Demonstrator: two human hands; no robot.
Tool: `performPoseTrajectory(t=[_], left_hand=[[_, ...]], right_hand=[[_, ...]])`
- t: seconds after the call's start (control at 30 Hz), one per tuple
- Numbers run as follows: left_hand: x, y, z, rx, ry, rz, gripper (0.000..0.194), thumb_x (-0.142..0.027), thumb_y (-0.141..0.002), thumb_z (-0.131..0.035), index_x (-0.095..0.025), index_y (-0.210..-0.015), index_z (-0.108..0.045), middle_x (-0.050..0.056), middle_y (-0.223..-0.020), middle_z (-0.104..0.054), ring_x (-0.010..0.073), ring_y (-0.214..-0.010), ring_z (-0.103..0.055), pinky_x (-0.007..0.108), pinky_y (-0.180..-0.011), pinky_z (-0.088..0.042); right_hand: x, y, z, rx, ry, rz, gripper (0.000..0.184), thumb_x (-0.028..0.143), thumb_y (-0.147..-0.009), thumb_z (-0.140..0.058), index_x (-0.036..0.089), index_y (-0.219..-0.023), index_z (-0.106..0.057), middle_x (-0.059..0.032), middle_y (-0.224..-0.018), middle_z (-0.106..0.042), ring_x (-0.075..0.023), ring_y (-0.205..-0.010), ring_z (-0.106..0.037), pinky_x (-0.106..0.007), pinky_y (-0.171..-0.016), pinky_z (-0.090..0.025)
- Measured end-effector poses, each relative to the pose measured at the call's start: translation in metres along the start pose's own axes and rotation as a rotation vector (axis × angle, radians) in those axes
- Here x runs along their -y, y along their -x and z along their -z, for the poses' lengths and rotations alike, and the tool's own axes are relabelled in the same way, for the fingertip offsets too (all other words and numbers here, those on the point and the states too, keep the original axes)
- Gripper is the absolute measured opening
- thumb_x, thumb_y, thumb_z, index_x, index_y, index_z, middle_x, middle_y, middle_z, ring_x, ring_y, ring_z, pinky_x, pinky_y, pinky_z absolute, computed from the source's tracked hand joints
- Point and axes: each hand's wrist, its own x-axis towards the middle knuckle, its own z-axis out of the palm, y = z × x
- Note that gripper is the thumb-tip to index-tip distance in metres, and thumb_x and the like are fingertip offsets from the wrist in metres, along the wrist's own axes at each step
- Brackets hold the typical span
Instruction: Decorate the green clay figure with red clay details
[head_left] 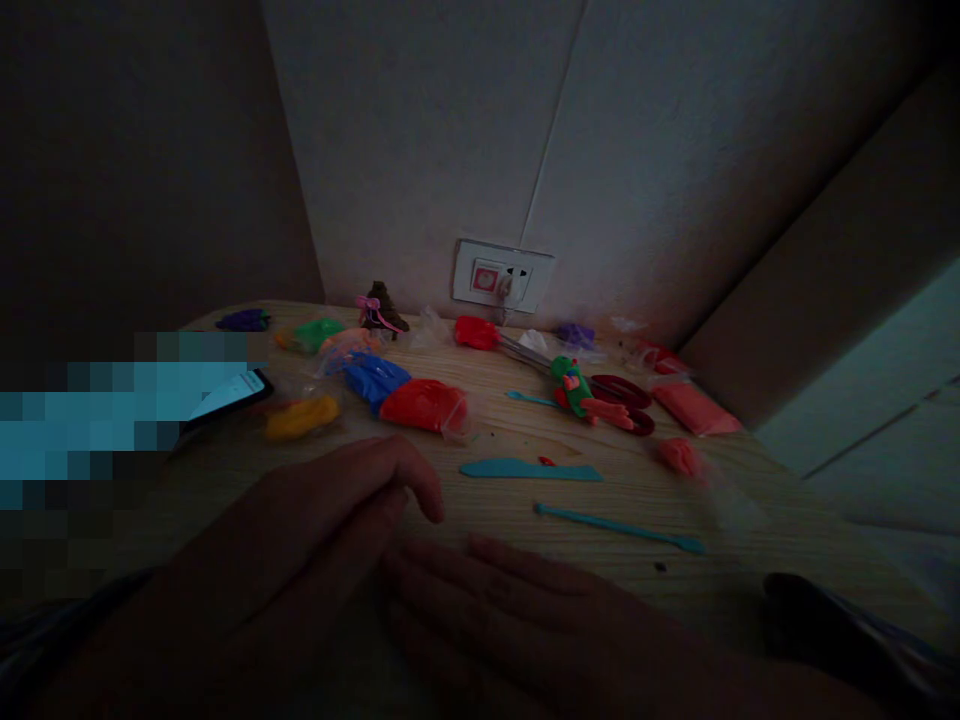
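Starting at the left edge of the wooden table, there's a phone, with a dark purple lump near the far left corner. Next, a clear bag with yellow clay inside, then my left hand, fingers together and bent down, meeting the right one. Beyond it, toward the far edge, sit a bag of blue clay and, touching it, a bag of red clay. My right hand lies palm down, fingers straight. Pretty dark, so I can't tell if either hand has anything under it. The teal knife lies mid-table just past the fingers, the teal stick nearer the right edge. A green figure rests against red-handled scissors. Last, along the right edge: a flat clear packet full of coral clay.
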Motion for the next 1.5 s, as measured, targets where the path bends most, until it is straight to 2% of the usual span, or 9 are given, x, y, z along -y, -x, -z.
performPoseTrajectory(t=[0.1, 0.23, 0.33, 0.47, 0.77, 0.9, 1.0, 1.13, 1.5], left_hand=[[0.0, -0.004, 0.005, -0.035, -0.04, -0.055, 0.029, -0.039, -0.094, -0.04, -0.031, -0.077, -0.061, -0.009, -0.068, -0.065, 0.0132, -0.063, -0.06, 0.018, -0.057, -0.048], [0.0, -0.008, 0.008, 0.016, -0.018, -0.11, 0.028, -0.038, -0.092, -0.043, -0.027, -0.073, -0.061, -0.009, -0.062, -0.062, 0.0118, -0.057, -0.056, 0.017, -0.052, -0.044], [-0.003, -0.008, 0.007, 0.069, 0.007, -0.067, 0.029, -0.037, -0.093, -0.042, -0.027, -0.073, -0.061, -0.009, -0.063, -0.065, 0.0128, -0.058, -0.058, 0.019, -0.054, -0.044], [-0.005, -0.003, 0.005, 0.079, 0.025, -0.044, 0.027, -0.039, -0.093, -0.045, -0.028, -0.074, -0.062, -0.01, -0.062, -0.064, 0.0118, -0.056, -0.057, 0.019, -0.052, -0.043], [-0.003, -0.001, 0.006, 0.058, 0.02, -0.049, 0.026, -0.038, -0.097, -0.041, -0.03, -0.085, -0.063, -0.012, -0.08, -0.069, 0.0102, -0.075, -0.064, 0.015, -0.069, -0.048], [0.003, 0.0, 0.001, -0.002, -0.028, 0.007, 0.024, -0.042, -0.098, -0.04, -0.036, -0.1, -0.063, -0.013, -0.103, -0.07, 0.0108, -0.098, -0.065, 0.015, -0.088, -0.047], [0.004, -0.003, 0.0, -0.015, -0.006, 0.037, 0.026, -0.047, -0.096, -0.041, -0.035, -0.103, -0.064, -0.01, -0.107, -0.07, 0.0137, -0.102, -0.064, 0.02, -0.094, -0.048], [0.0, -0.013, 0.003, 0.078, 0.037, -0.03, 0.031, -0.043, -0.093, -0.04, -0.031, -0.085, -0.067, -0.006, -0.091, -0.071, 0.0167, -0.09, -0.066, 0.023, -0.084, -0.054], [0.003, -0.016, 0.004, 0.046, 0.061, 0.012, 0.027, -0.039, -0.09, -0.043, -0.027, -0.097, -0.067, -0.003, -0.096, -0.073, 0.0176, -0.09, -0.067, 0.025, -0.083, -0.053]], right_hand=[[0.002, -0.003, -0.001, 0.056, -0.06, -0.09, 0.063, 0.043, -0.104, -0.038, -0.002, -0.148, -0.032, -0.0174, -0.156, -0.035, -0.0206, -0.146, -0.031, -0.032, -0.119, -0.029], [0.003, -0.004, -0.001, -0.102, -0.06, 0.046, 0.041, 0.025, -0.107, -0.029, 0.014, -0.142, -0.048, -0.0005, -0.152, -0.046, -0.0102, -0.144, -0.034, -0.02, -0.117, -0.028], [0.001, -0.003, 0.009, 0.02, -0.112, -0.083, 0.063, 0.043, -0.102, -0.043, -0.002, -0.146, -0.038, -0.0194, -0.154, -0.037, -0.0218, -0.144, -0.036, -0.03, -0.117, -0.032], [-0.002, -0.001, 0.026, 0.08, -0.209, 0.018, 0.042, 0.025, -0.107, -0.032, 0.013, -0.144, -0.046, -0.0041, -0.153, -0.041, -0.0108, -0.144, -0.034, -0.022, -0.116, -0.03], [-0.004, 0.001, 0.003, 0.071, -0.202, -0.02, 0.066, 0.042, -0.103, -0.042, 0.0, -0.151, -0.027, -0.0169, -0.159, -0.024, -0.0204, -0.149, -0.022, -0.032, -0.121, -0.022], [-0.001, -0.001, 0.012, 0.029, -0.234, 0.066, 0.043, 0.024, -0.106, -0.035, 0.008, -0.145, -0.043, -0.0091, -0.155, -0.038, -0.0143, -0.148, -0.023, -0.027, -0.12, -0.024], [-0.001, 0.0, 0.019, 0.1, -0.295, -0.129, 0.067, 0.044, -0.101, -0.046, 0.0, -0.15, -0.031, -0.0191, -0.157, -0.026, -0.0205, -0.148, -0.023, -0.035, -0.12, -0.025], [-0.002, 0.001, 0.021, 0.109, -0.336, 0.074, 0.043, 0.021, -0.107, -0.028, 0.008, -0.146, -0.041, -0.0068, -0.157, -0.032, -0.0125, -0.148, -0.017, -0.027, -0.121, -0.02], [-0.003, -0.007, 0.036, 0.214, -0.246, -0.109, 0.063, 0.04, -0.103, -0.042, -0.003, -0.148, -0.032, -0.0176, -0.157, -0.021, -0.0228, -0.148, -0.018, -0.033, -0.121, -0.019]])
